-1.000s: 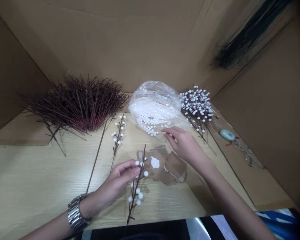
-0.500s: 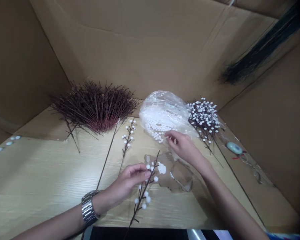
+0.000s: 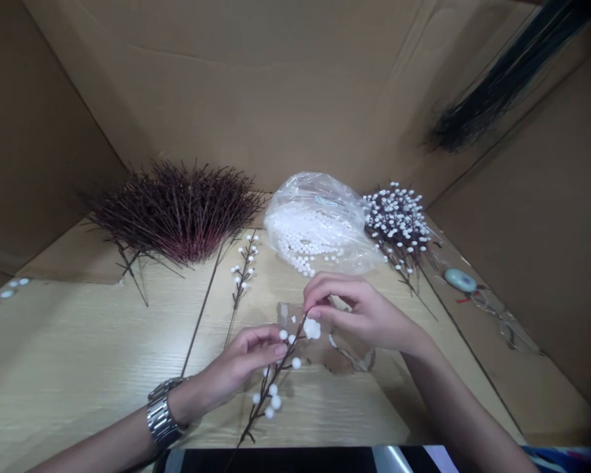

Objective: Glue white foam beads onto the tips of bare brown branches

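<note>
A brown twig (image 3: 274, 381) with several white balls slants over the table's front. My left hand (image 3: 256, 351), with a metal watch at its wrist, pinches the twig near its upper part. At the twig's top end my right hand (image 3: 359, 312) has thumb and fingertips pressed together; whatever is between them is too small to make out. Beneath lies a torn piece of cardboard (image 3: 320, 351) bearing a white blob (image 3: 312, 328). Behind my right hand sits a clear plastic bag (image 3: 320, 223) of white balls. Another balled twig (image 3: 243, 272) lies left of the bag.
A large heap of dark bare twigs (image 3: 177, 210) stands at the back left. Twigs with white balls (image 3: 398, 220) lie at the back right. A pale green oval object (image 3: 459, 280) and glasses (image 3: 505, 325) are at the right. Cardboard walls (image 3: 276, 98) surround the table.
My right hand has come from the bag's front edge down to the top end of the twig. My left hand still holds the twig. The view has shifted slightly.
</note>
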`<control>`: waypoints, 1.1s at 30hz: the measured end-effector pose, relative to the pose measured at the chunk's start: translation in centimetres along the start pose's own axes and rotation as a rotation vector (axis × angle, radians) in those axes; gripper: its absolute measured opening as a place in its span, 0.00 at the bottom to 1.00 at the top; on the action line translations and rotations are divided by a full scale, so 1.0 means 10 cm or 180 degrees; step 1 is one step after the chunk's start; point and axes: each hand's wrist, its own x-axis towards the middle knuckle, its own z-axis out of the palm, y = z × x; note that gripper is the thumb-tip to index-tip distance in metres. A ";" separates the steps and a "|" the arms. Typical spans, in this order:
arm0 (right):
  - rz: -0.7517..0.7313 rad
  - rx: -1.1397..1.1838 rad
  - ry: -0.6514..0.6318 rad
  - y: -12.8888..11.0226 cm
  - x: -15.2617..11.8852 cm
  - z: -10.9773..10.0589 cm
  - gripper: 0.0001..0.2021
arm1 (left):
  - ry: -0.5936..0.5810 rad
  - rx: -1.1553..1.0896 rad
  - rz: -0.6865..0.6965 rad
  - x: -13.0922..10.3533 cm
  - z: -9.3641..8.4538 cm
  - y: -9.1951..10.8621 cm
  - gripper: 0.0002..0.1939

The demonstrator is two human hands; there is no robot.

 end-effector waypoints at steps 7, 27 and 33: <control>0.0005 -0.0069 0.0168 -0.06 0.01 0.01 0.05 | 0.0401 -0.0262 0.0236 0.01 0.04 0.02 0.13; 0.0328 0.0116 0.0292 0.24 0.07 0.29 0.07 | 0.0451 0.0755 0.0759 -0.04 0.03 0.10 0.07; 0.0452 0.0430 0.0636 0.35 -0.02 0.34 0.08 | 0.0551 0.0721 0.0594 -0.04 0.03 0.12 0.07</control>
